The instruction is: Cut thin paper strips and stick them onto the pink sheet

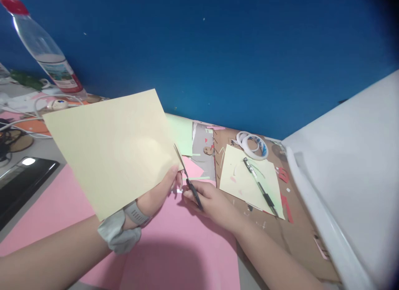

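One pale yellow sheet of paper point(106, 148) is held up over the bench point(43, 150), clamped at its lower right corner between the thumb and fingers of the left hand point(165, 184), and spreads up and leftward from that grip, its top edge rising toward the right. The right hand point(207, 198) is closed around the black handles of the scissors point(193, 192); their blades meet the sheet's right edge near that corner, tips pointing forward and slightly left, the long axis slanting from lower right to upper left. Pink paper point(168, 256) lies beneath. Rightward, a pen point(259, 185) rests slantwise on a second yellow sheet point(233, 173), with tape rolls point(264, 149) at its far edge. A bottle point(57, 71) stands at far left.
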Action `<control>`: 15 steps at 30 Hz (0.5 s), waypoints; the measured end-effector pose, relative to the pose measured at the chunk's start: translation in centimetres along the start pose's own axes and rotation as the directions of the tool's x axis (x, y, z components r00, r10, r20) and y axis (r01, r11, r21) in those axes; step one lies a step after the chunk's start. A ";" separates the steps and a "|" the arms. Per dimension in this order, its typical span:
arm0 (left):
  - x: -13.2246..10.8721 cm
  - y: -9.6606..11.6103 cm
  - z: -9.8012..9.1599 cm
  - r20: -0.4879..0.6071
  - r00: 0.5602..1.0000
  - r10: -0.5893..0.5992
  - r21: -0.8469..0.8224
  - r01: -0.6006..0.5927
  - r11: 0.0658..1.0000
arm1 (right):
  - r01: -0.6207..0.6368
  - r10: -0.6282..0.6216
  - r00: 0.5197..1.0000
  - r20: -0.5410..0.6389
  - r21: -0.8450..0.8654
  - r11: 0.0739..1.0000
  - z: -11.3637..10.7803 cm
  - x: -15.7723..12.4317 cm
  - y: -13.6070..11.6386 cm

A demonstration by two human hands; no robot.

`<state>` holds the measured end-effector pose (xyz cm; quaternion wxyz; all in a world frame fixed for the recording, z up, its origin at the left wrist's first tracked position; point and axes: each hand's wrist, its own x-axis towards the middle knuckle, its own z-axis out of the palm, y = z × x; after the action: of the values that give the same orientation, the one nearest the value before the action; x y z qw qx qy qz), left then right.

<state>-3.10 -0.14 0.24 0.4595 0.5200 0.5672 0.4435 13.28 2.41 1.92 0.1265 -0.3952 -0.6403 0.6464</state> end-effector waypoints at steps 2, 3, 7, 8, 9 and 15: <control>0.0 -0.1 0.0 0.000 1.000 0.003 0.022 -0.003 1.000 | -0.003 0.003 1.000 -0.003 -0.003 1.000 0.0 0.0 0.0; 0.0 -0.2 -0.1 -0.003 1.000 0.004 0.031 -0.004 1.000 | -0.001 0.001 1.000 0.000 -0.001 1.000 0.0 0.0 0.0; 0.1 -0.5 -0.2 -0.004 1.000 0.005 0.054 -0.005 0.999 | 0.007 -0.007 1.000 0.009 0.013 1.000 0.0 0.0 0.0; 0.1 -0.5 -0.2 0.000 1.000 0.003 0.059 -0.003 0.998 | 0.006 -0.006 1.000 0.009 0.011 1.000 0.0 0.0 0.0; 0.1 -0.6 -0.2 0.000 1.000 -0.001 0.066 0.001 0.998 | 0.004 -0.004 1.000 0.009 0.007 1.000 0.0 0.0 0.0; 0.3 -0.7 -0.2 -0.003 1.000 -0.014 0.087 0.014 0.996 | -0.007 0.007 1.000 0.003 0.007 1.000 0.1 0.0 -0.1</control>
<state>-3.46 0.12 -0.42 0.4388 0.5352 0.5902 0.4155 13.24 2.35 2.00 0.1248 -0.3962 -0.6366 0.6498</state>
